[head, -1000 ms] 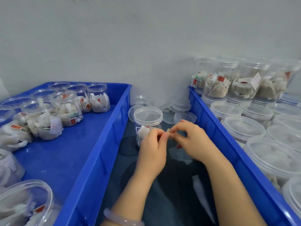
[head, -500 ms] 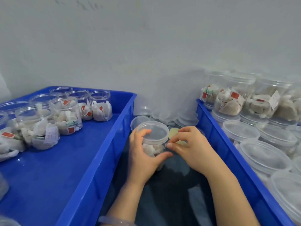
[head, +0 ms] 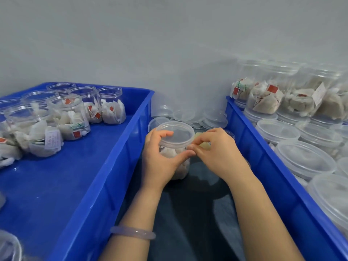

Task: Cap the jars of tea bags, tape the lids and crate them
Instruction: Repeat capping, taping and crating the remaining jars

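A: Centre of play is the jar (head: pixel 179 166), upright on a dark surface (head: pixel 197 213), with tea bags (head: pixel 170 153) inside and a clear lid (head: pixel 177 133) on top. The left grip (head: pixel 160 162) wraps round it, thumb across the wall just under the lid, fingers hooked over the top.

B: And the right grip (head: pixel 216 153)?

A: Curled in, thumb and forefinger pinching at the lid's rim on the jar's right side, touching the left thumb tip. What sits in that pinch is too small to tell. A pale yellow thing (head: pixel 202 144) peeks out just behind, mostly hidden.

B: The room?

A: A plain grey wall (head: pixel 169 44) beyond the jar. Between wall and jar there's a heap of loose lids (head: pixel 197 117).

B: Edges?

A: It's a narrow corridor! Left of the jar is the left crate (head: pixel 105 178), blue, its rim just beside the left wrist. Uncapped jars (head: pixel 71 117) cluster at its far end, and a broad stretch of blue floor shows nearer. Right of the jar, the right crate (head: pixel 263 159) is packed with capped jars (head: pixel 305 159), with more stacked on top farther back. The dark surface runs from the jar toward the person between both rims, forearms over it, a pale bracelet (head: pixel 132 231) on the left wrist.
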The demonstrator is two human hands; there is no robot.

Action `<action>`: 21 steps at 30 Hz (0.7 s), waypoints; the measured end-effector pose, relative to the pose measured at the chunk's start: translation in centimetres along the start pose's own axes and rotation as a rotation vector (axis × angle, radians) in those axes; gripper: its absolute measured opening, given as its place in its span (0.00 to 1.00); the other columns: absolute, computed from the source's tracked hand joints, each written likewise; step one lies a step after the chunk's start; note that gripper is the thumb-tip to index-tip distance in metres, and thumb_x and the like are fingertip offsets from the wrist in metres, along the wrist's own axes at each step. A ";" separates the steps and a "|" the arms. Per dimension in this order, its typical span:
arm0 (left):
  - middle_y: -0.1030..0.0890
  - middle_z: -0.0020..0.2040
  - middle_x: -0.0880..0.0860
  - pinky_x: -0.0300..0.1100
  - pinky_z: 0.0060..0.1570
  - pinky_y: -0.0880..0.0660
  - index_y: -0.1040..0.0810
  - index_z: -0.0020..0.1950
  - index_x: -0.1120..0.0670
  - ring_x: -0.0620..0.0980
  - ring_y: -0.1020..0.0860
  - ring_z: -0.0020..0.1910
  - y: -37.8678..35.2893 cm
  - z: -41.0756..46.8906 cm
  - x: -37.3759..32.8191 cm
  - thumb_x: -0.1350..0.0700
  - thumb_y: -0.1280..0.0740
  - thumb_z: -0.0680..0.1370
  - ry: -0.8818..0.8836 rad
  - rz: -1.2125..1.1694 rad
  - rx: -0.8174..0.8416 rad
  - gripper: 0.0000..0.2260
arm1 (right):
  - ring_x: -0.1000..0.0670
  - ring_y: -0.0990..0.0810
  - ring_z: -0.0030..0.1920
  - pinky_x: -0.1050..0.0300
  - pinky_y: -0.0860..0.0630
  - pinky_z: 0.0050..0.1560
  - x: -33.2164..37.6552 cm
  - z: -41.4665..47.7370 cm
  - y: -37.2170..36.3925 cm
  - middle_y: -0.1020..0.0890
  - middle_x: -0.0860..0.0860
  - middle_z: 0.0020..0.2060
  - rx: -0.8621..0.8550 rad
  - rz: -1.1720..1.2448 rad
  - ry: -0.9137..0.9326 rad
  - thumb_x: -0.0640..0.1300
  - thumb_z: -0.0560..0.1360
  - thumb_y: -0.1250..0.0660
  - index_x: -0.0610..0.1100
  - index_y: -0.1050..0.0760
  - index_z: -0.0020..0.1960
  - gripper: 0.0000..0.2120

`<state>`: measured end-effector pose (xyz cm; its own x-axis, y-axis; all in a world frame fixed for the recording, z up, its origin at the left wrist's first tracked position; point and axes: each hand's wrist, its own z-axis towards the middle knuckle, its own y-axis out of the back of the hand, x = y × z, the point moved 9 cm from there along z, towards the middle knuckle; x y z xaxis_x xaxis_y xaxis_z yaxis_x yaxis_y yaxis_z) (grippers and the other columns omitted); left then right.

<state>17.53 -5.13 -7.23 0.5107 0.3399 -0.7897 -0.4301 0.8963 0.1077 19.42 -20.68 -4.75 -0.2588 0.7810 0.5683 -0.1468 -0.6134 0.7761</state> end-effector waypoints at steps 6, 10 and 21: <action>0.20 0.51 0.48 0.51 0.49 0.22 0.24 0.48 0.46 0.46 0.21 0.52 0.3 0.4 0.1 0.38 0.24 0.57 0.069 -0.040 0.002 0.24 | 0.57 0.32 0.44 0.58 0.33 0.44 -0.3 -0.3 0.1 0.28 0.52 0.56 0.015 0.013 -0.026 0.54 0.73 0.32 0.57 0.26 0.40 0.05; 0.19 0.50 0.48 0.51 0.47 0.21 0.23 0.47 0.43 0.47 0.20 0.50 0.5 0.6 0.3 0.38 0.22 0.57 0.107 -0.068 0.012 0.23 | 0.60 0.30 0.44 0.70 0.38 0.38 -0.1 -0.3 0.1 0.26 0.52 0.55 0.094 0.048 -0.017 0.55 0.74 0.33 0.56 0.29 0.43 0.06; 0.19 0.42 0.52 0.45 0.43 0.21 0.27 0.49 0.50 0.45 0.20 0.40 0.1 0.9 1.1 0.45 0.28 0.58 0.253 -0.390 0.109 0.23 | 0.51 0.20 0.47 0.53 0.23 0.50 0.8 -1.6 2.6 0.23 0.60 0.51 0.144 0.135 -0.029 0.62 0.67 0.31 0.60 0.27 0.49 0.14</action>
<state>18.68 -4.44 -7.53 0.4149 -0.0954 -0.9048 -0.1550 0.9725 -0.1736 17.25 -21.83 -2.68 -0.2391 0.6971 0.6759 0.0264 -0.6912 0.7222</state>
